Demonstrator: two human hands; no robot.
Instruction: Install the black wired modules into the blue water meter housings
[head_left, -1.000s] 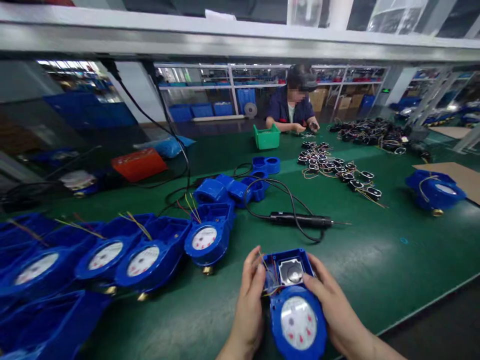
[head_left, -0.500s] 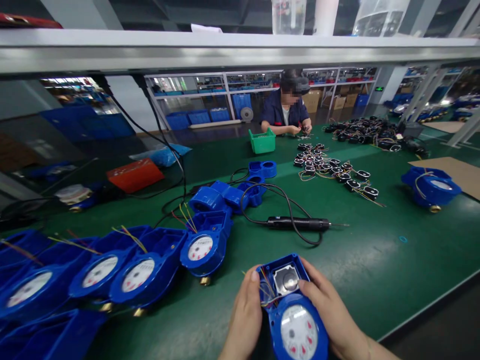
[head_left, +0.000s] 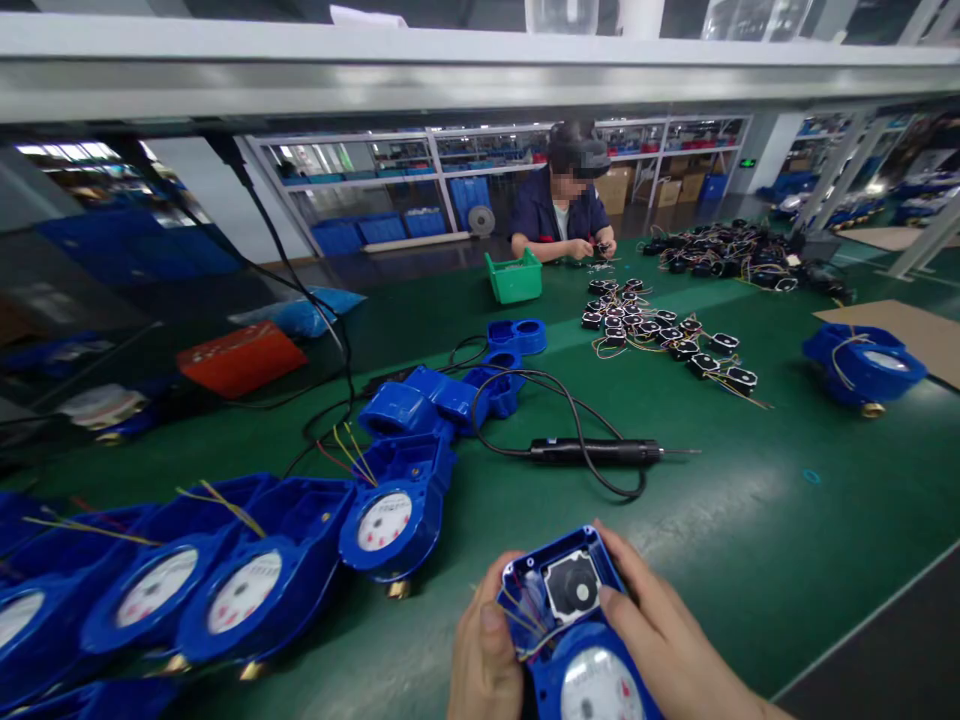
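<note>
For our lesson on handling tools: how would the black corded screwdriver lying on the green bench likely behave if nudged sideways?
The black screwdriver looks round-bodied, so it would probably roll. Its looped cable is floppy and may drag or tug it back. The thin bit at its tip seems stiff.

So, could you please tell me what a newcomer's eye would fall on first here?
Probably the open blue meter held between the left hand and right hand at the bottom centre. Next, the row of blue meters along the left of the green table, and the black electric screwdriver lying mid-table.
</note>
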